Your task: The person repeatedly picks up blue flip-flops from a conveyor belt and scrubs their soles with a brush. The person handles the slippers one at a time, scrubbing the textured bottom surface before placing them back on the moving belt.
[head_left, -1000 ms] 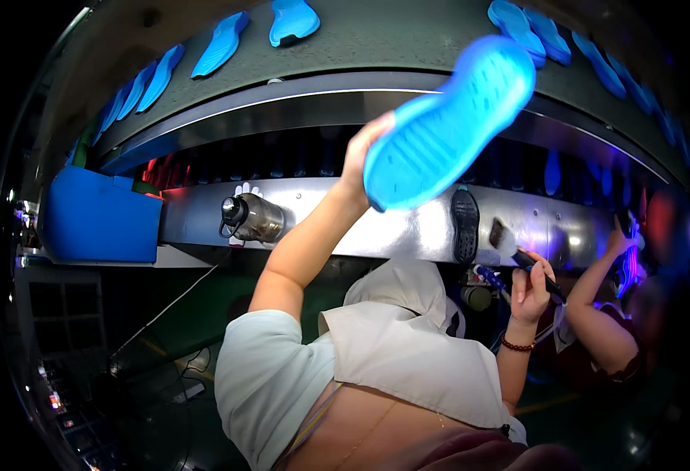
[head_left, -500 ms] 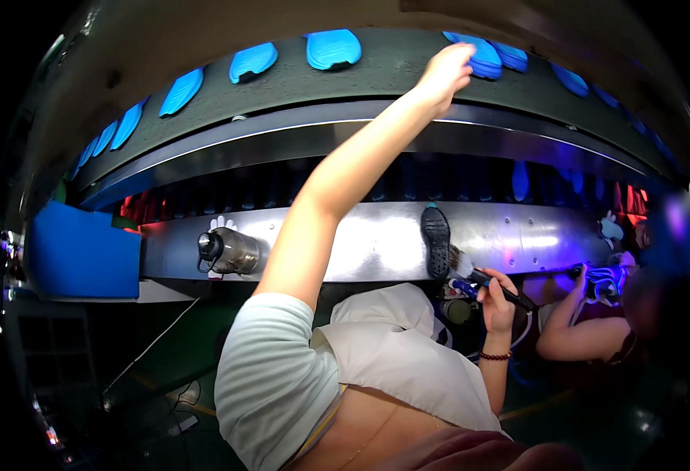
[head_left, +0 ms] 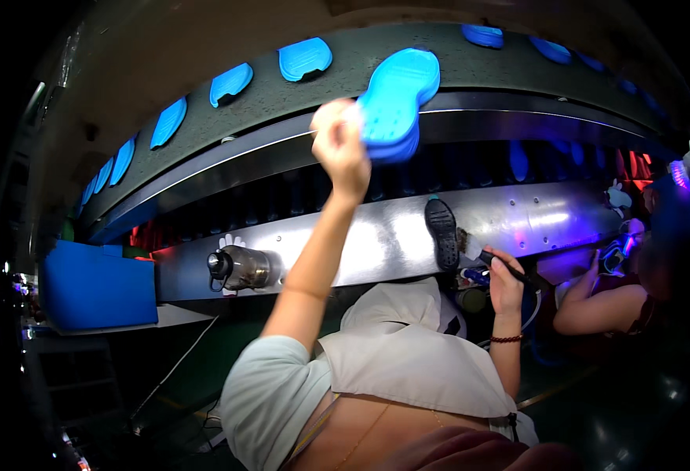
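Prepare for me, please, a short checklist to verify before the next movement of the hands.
1. Left hand grips the blue sole: ok.
2. Only one sole in that grip: cannot tell; darker blue shows underneath.
3. Right hand holds the brush: ok.
4. Black sole lies on the metal bench: ok.
5. Brush clear of the black sole: cannot tell.
6. Bottle apart from the black sole: ok.
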Tool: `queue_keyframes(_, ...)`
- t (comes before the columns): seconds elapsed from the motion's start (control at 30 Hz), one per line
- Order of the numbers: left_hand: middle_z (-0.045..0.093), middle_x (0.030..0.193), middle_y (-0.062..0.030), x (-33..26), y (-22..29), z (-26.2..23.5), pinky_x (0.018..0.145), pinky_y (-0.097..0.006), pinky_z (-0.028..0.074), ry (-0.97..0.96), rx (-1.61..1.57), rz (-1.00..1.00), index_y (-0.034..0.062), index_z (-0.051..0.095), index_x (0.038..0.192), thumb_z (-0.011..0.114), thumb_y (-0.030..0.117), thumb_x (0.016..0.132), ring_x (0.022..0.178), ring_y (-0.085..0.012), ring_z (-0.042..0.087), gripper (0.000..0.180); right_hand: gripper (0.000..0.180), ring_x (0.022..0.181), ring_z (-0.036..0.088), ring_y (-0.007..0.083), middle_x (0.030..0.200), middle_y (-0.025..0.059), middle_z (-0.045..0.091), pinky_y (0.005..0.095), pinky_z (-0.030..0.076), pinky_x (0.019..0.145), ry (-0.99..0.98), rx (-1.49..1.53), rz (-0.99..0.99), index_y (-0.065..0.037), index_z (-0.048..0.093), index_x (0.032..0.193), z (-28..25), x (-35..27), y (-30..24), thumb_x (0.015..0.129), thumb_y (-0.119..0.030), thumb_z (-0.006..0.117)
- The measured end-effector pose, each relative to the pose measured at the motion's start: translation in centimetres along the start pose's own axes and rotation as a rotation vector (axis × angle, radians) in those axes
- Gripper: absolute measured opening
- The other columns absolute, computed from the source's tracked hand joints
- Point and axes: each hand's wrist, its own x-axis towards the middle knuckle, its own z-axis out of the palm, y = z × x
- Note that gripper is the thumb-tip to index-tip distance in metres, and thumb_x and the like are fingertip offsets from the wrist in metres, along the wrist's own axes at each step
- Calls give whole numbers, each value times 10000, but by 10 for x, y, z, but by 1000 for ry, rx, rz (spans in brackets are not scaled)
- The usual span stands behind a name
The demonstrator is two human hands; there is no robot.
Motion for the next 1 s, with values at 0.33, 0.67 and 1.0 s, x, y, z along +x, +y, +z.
queue_keyframes(0.33,456,1176,-224,-94,14,-95,909,-426,398,-613,-1431,-1200,-16,314,1256,705,346,625,1073,-310,486,826,255,1035,515,303,1018,220,569,413,303,985,-397,347,-3,37,557,990,52,16,-30,743,-5,508)
queue_keyframes(0.67,471,1153,-215,-124,48,-46,878,-455,407,-581,-1489,-1401,71,298,1296,196,794,664,1047,-340,490,965,228,901,549,202,972,138,591,320,423,836,-251,20,127,32,550,1020,100,57,7,809,-50,524)
queue_keyframes(1.0,481,1133,-141,-140,46,-36,921,-407,362,-97,-906,-1343,77,378,1220,162,694,779,1043,-264,471,788,161,745,616,173,829,123,641,262,472,684,-347,-817,-499,-4,636,869,167,42,17,720,-63,625)
